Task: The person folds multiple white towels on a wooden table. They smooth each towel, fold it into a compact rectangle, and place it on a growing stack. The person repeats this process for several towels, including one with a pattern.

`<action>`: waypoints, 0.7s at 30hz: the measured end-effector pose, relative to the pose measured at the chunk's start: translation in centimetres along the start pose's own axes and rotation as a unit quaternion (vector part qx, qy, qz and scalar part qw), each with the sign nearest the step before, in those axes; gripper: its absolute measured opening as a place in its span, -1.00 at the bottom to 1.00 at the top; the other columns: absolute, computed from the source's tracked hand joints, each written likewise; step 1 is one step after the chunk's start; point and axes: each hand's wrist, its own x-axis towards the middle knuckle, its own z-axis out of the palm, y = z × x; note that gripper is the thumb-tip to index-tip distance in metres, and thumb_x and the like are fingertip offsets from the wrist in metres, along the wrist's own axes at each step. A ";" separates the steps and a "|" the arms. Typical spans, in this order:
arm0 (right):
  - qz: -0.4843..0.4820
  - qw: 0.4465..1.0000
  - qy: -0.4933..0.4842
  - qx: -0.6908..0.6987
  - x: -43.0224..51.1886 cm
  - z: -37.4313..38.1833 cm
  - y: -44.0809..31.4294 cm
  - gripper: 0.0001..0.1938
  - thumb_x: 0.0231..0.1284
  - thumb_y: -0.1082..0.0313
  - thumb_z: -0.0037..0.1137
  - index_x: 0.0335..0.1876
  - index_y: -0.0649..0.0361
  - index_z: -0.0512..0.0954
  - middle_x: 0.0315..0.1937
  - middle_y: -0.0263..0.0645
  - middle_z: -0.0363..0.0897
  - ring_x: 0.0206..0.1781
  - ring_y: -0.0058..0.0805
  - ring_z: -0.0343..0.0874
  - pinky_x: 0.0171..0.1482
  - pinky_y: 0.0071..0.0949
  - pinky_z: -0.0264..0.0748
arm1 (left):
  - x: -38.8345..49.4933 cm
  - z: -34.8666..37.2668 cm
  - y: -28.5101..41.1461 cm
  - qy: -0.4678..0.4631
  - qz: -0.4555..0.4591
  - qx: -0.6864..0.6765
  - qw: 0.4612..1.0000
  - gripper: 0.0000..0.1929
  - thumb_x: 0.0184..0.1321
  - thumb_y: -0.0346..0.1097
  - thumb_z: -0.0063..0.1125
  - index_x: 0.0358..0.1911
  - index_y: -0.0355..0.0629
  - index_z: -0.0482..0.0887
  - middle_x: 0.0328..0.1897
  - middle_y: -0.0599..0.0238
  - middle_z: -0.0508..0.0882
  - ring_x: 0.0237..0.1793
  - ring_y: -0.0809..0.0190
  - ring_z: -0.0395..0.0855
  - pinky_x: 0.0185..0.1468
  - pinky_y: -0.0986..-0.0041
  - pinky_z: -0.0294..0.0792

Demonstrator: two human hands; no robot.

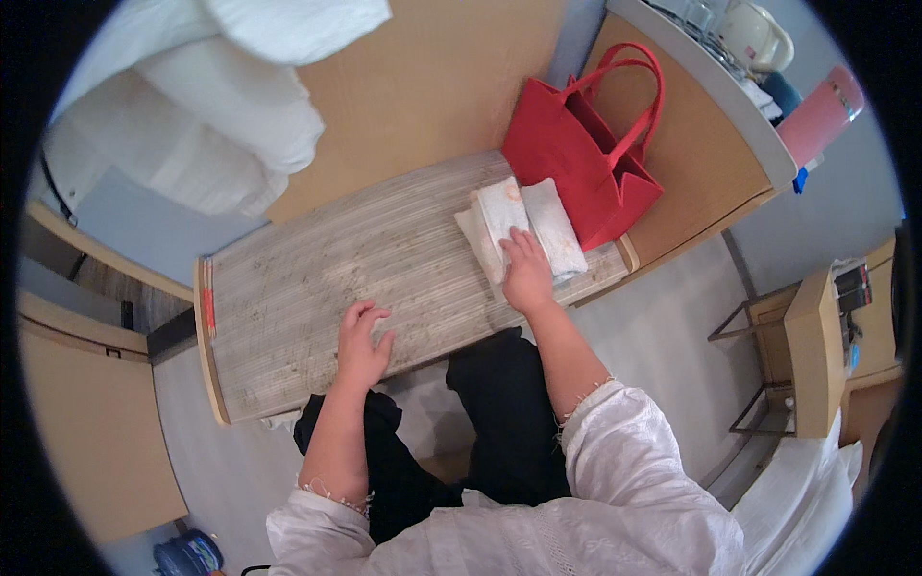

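My right hand [527,272] rests with its fingers on folded white towels [502,209], which lie beside another folded pale towel [553,225] towards the right end of a low bench with a striped wood-look top [302,288]. Just behind the towels a red felt tote bag [569,151] stands on the bench, its handles up. My left hand [366,342] hovers at or just above the bench's near edge, fingers apart and slightly curled, holding nothing. Whether it touches the surface cannot be told.
White cloth [238,108] hangs at the upper left. At the upper right a counter [763,144] bears a cream kettle [753,36] and a pink container [821,115]. A blue water bottle [189,553] is on the floor at lower left. A desk [814,353] stands at right.
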 end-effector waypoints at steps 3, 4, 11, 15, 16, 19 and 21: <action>0.035 0.998 -0.016 -0.048 0.2 0.0 -1.2 -0.52 -0.02 0.47 0.02 0.14 0.09 0.43 0.36 -0.18 0.19 0.45 -0.18 0.06 0.44 -0.14 -0.08 | -0.9 -1.0 -0.3 0.002 -0.011 -0.010 1.000 -0.71 -0.07 -0.45 0.26 -0.20 -0.13 0.58 0.08 0.07 0.46 0.10 -0.08 0.44 0.15 0.24 0.33; 0.028 0.998 -0.012 -0.053 0.2 0.0 -1.8 -0.51 -0.01 0.45 0.05 0.15 0.09 0.43 0.37 -0.18 0.19 0.45 -0.19 0.06 0.43 -0.12 -0.08 | -1.0 -1.5 -0.4 0.012 -0.015 -0.015 1.000 -0.71 -0.06 -0.45 0.26 -0.20 -0.12 0.58 0.07 0.08 0.46 0.09 -0.07 0.45 0.14 0.24 0.33; -0.131 0.977 -0.165 0.007 -3.4 2.2 -8.5 -0.46 -0.02 0.30 0.21 0.17 0.06 0.41 0.34 -0.09 0.22 0.41 -0.15 0.13 0.39 -0.04 0.00 | -4.0 -6.9 -1.7 0.152 -0.069 -0.087 0.982 -0.76 0.01 -0.48 0.21 -0.21 -0.09 0.58 0.01 0.17 0.51 0.11 0.03 0.44 0.17 0.33 0.31; -0.200 0.952 -0.230 0.021 -5.2 5.2 -11.4 -0.45 -0.02 0.29 0.20 0.19 0.08 0.40 0.34 -0.04 0.22 0.38 -0.07 0.17 0.37 -0.05 0.04 | -8.0 -11.5 -4.5 0.337 -0.075 -0.137 0.928 -0.84 0.07 -0.47 0.19 -0.25 -0.15 0.60 -0.12 0.22 0.57 0.01 0.10 0.52 0.11 0.40 0.34; -0.206 0.948 -0.240 0.024 -5.4 6.0 -12.3 -0.45 -0.02 0.29 0.20 0.19 0.08 0.40 0.34 -0.04 0.22 0.38 -0.06 0.17 0.37 -0.06 0.04 | -9.6 -12.5 -5.7 0.375 -0.102 -0.131 0.912 -0.85 0.08 -0.47 0.18 -0.25 -0.17 0.60 -0.15 0.24 0.58 -0.04 0.15 0.54 0.08 0.43 0.36; -0.230 0.927 -0.294 0.041 -6.5 8.9 -15.2 -0.43 -0.01 0.30 0.20 0.21 0.09 0.37 0.34 -0.01 0.21 0.38 -0.04 0.17 0.37 -0.06 0.05 | -16.1 -14.2 -10.1 0.474 -0.183 -0.121 0.853 -0.88 0.11 -0.48 0.15 -0.27 -0.21 0.61 -0.22 0.30 0.60 -0.17 0.29 0.56 -0.03 0.51 0.38; -0.259 0.920 -0.293 0.035 -7.8 10.7 -17.9 -0.41 -0.02 0.31 0.23 0.22 0.09 0.37 0.36 0.01 0.17 0.39 -0.01 0.14 0.36 -0.07 0.07 | -21.5 -14.0 -13.2 0.491 -0.294 -0.153 0.806 -0.89 0.13 -0.48 0.13 -0.26 -0.21 0.62 -0.25 0.35 0.60 -0.24 0.38 0.54 -0.11 0.55 0.39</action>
